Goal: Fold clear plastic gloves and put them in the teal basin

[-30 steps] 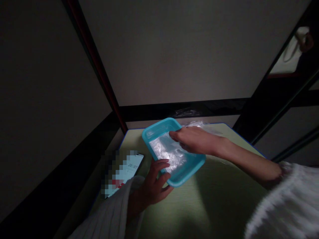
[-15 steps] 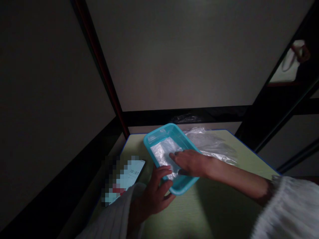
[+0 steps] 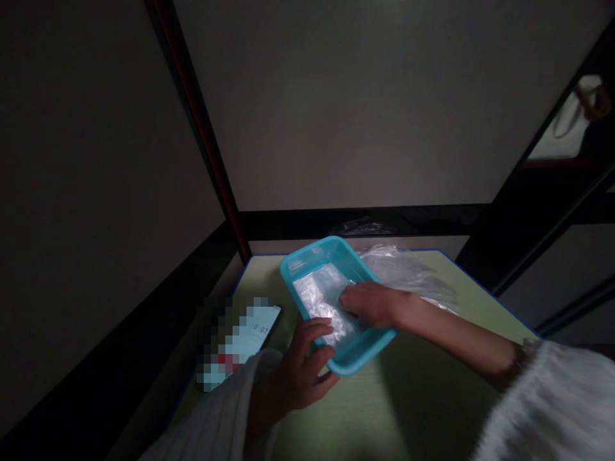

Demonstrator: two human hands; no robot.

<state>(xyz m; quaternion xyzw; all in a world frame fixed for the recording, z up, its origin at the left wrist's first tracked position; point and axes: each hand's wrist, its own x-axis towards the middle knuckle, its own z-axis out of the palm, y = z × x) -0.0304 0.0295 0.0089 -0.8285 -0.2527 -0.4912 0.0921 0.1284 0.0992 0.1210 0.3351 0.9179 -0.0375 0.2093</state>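
A turquoise plastic tray sits tilted to the view over the table, with a shiny clear plastic packet lying inside it. My left hand grips the near left rim, its fingers over the edge and the thumb side below. Inside the tray, my right hand has its fingers bent together at the right side of the packet, pinching the plastic there; its fingertips are partly hidden.
A lit phone lies left of the tray on the pale green table. Crumpled clear plastic lies behind the tray to the right. Panelled walls enclose the table's back and left.
My right hand has shifted slightly right within the tray, and its fingers have drawn together from a more extended pose. The packet has shifted a little. My left hand stays on the rim.
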